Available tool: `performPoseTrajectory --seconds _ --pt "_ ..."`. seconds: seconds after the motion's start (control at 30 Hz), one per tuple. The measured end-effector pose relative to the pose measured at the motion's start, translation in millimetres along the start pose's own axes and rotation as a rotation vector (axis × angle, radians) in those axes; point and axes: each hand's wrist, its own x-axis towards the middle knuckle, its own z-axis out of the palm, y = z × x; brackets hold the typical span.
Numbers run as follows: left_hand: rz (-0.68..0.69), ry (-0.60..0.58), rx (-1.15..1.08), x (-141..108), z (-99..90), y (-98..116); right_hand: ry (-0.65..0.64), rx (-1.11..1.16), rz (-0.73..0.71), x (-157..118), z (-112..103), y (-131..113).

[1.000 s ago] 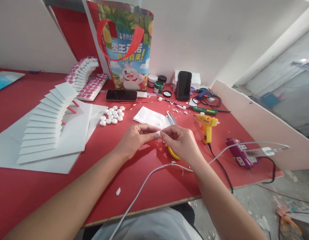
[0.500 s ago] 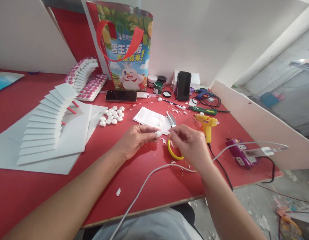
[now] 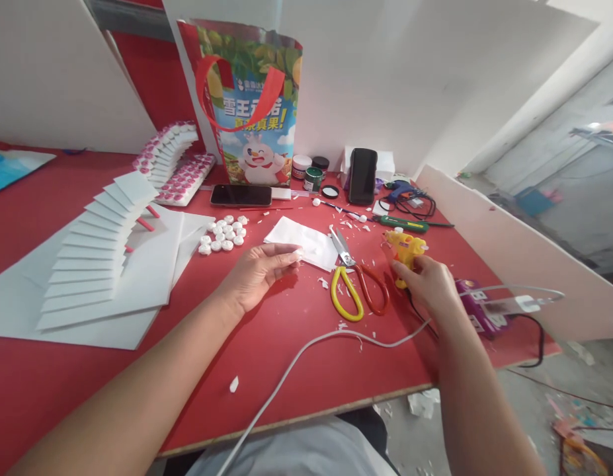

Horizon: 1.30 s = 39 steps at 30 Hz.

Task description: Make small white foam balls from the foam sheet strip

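My left hand (image 3: 261,270) pinches a small white piece (image 3: 299,252) between thumb and fingertips, over the near edge of a folded white paper (image 3: 302,239). On the right, my right hand (image 3: 428,281) has its fingers around the handle of a yellow glue gun (image 3: 405,248), whose nozzle points left. Between the hands lie scissors with one yellow and one red handle (image 3: 346,294), their blades partly open. Several small white rounds (image 3: 227,233) form a cluster beyond my left wrist.
Fanned white boards (image 3: 82,258) lie at the left, a printed bag (image 3: 256,106) stands at the back. A white cable (image 3: 306,340) crosses the red table (image 3: 286,390). A purple box (image 3: 477,311) sits right of my right hand. Scraps are scattered around.
My right hand has moved right, away from my left hand, and has taken hold of the glue gun. The scissors' red handle has come into view. My left hand has shifted slightly left with the white piece.
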Motion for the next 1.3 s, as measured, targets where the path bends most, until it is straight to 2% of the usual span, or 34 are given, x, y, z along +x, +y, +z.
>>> performPoseTrajectory --seconds 0.1,0.2,0.23,0.3,0.37,0.43,0.47,0.67,1.03,1.3 --pt "0.027 0.035 -0.022 2.5 -2.7 0.7 0.002 0.285 0.073 9.0 10.0 4.5" --pt "0.039 0.061 -0.032 3.2 -2.4 1.0 0.089 0.596 0.040 -0.5 6.8 -3.3" --pt "0.039 0.068 -0.031 3.2 -2.0 1.0 0.074 0.691 0.004 -7.0 3.0 -9.2" --pt "0.043 0.079 -0.030 2.9 -1.4 0.8 -0.051 0.840 -0.081 -22.5 -5.6 -23.3" --pt "0.058 0.084 -0.026 2.7 -1.2 0.3 -0.255 0.907 -0.125 -38.3 -11.5 -36.9" --pt "0.075 0.082 -0.017 2.7 -1.3 -0.4 -0.420 0.911 -0.155 -51.5 -11.5 -47.0" --pt "0.083 0.081 -0.011 2.8 -1.3 -0.9 -0.461 0.898 -0.175 -56.8 -9.5 -50.6" --pt "0.116 0.061 0.031 1.5 -0.1 -2.1 -0.534 0.765 -0.290 -71.1 4.1 -64.1" --pt "0.126 0.026 0.085 -1.5 2.3 -1.2 -0.487 0.628 -0.339 -71.8 4.4 -71.5" --pt "0.133 0.018 0.054 -2.1 3.7 -0.5 -0.480 0.646 -0.338 -72.2 3.4 -72.2"
